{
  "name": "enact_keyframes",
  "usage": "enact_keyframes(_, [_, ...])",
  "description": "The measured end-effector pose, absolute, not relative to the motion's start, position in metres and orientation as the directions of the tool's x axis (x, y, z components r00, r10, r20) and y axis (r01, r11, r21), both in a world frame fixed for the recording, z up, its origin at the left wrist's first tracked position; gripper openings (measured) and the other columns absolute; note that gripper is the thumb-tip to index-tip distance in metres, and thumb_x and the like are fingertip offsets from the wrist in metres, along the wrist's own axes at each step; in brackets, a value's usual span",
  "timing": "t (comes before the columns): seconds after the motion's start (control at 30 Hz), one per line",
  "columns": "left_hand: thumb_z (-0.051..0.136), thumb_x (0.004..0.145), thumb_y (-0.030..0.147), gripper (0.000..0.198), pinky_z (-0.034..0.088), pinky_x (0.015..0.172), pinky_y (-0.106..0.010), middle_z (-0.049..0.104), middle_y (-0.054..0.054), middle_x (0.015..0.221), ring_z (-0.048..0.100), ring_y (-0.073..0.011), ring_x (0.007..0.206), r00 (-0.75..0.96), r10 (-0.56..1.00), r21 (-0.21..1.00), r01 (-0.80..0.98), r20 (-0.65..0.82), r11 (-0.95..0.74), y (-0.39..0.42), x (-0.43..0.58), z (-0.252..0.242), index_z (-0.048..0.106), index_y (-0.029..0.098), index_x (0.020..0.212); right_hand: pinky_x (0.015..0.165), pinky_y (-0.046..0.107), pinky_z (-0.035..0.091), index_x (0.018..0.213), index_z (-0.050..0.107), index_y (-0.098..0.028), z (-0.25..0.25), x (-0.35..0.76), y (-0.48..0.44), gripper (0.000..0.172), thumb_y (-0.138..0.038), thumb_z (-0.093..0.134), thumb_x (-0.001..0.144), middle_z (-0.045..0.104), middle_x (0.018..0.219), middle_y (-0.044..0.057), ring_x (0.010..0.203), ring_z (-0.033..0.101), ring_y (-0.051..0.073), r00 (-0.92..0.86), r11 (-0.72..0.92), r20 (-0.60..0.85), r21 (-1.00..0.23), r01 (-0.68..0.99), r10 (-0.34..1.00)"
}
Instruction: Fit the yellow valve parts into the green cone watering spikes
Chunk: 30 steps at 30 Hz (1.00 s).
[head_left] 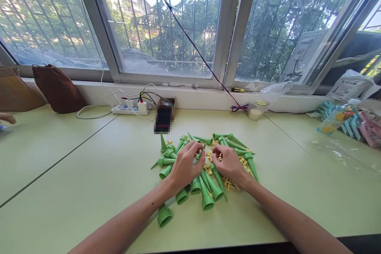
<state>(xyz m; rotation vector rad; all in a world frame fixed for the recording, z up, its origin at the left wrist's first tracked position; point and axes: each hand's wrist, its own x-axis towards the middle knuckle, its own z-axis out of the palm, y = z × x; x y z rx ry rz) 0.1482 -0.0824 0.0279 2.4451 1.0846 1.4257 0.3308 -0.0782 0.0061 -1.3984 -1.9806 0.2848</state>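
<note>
Green plastic plant watering spikes (207, 198), hollow cones with a wide ribbed collar, lie in a loose pile on the table. Small yellow plastic fittings (229, 184) are heaped among them, mostly on the right. Over the middle of the pile, my left hand (187, 163) is closed with thumb and fingers curled round a green spike, only partly visible. Just right of it, my right hand (228, 162) is pinched above the yellow fittings. Its fingertips hide whatever they may hold. One spike (164, 216) lies apart at the near left, below my left forearm.
Behind the pile stands a small box (171, 103) with a blurred dark object before it. A power strip (127, 108) with plugs and cables lies left of that. A bagged cup (255, 110) and a bottle (337, 117) are at right. Another person's hand (6, 118) shows far left.
</note>
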Motion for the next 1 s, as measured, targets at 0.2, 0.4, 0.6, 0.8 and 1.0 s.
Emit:
enact_keyframes(0.2, [0.051,0.092,0.016,0.009,0.043,0.062,-0.025,0.055,-0.001,0.077,0.053,-0.0136,0.068,0.302,0.618,0.413,0.528,0.726,-0.742,-0.083,0.148,0.029,0.052,0.02,0.084,0.066,0.029,0.04,0.076,0.067,-0.018,0.007,0.335,-0.075,0.02,-0.018,0.055,0.092,0.068,0.074,0.003,0.067,0.057,0.018,-0.21,0.422,0.408,-0.544,0.725,0.888])
enact_keyframes(0.4, [0.051,0.092,0.016,0.009,0.043,0.062,-0.025,0.055,-0.001,0.077,0.052,-0.0139,0.068,0.312,0.621,0.41,0.531,0.719,-0.742,-0.083,0.148,0.028,0.052,0.02,0.084,0.069,0.03,0.043,0.078,0.072,-0.018,0.011,0.336,-0.077,0.015,-0.019,0.062,0.089,0.072,0.076,0.004,0.07,0.062,0.019,-0.221,0.394,0.35,-0.567,0.723,0.91])
enact_keyframes(0.6, [0.051,0.092,0.016,0.009,0.043,0.063,-0.025,0.054,0.0,0.077,0.051,-0.0134,0.068,0.31,0.616,0.409,0.527,0.724,-0.745,-0.083,0.148,0.028,0.051,0.02,0.084,0.068,0.029,0.044,0.077,0.07,-0.018,0.01,0.337,-0.076,0.013,-0.019,0.063,0.088,0.071,0.076,0.004,0.07,0.062,0.019,-0.245,0.4,0.331,-0.576,0.713,0.911])
enact_keyframes(0.8, [0.051,0.092,0.015,0.008,0.043,0.063,-0.025,0.054,0.0,0.077,0.051,-0.0134,0.068,0.311,0.617,0.406,0.531,0.723,-0.744,-0.083,0.148,0.027,0.053,0.02,0.085,0.067,0.028,0.042,0.075,0.066,-0.018,0.008,0.337,-0.076,0.013,-0.016,0.063,0.087,0.068,0.074,0.002,0.069,0.06,0.018,-0.27,0.408,0.316,-0.555,0.725,0.909])
enact_keyframes(1.0, [0.051,0.092,0.015,0.009,0.044,0.063,-0.025,0.055,0.0,0.078,0.052,-0.0133,0.068,0.316,0.614,0.405,0.525,0.723,-0.748,-0.082,0.148,0.025,0.052,0.02,0.085,0.068,0.029,0.041,0.073,0.061,-0.018,0.001,0.338,-0.073,0.014,-0.012,0.063,0.086,0.065,0.076,0.002,0.072,0.058,0.018,-0.296,0.425,0.318,-0.496,0.757,0.9])
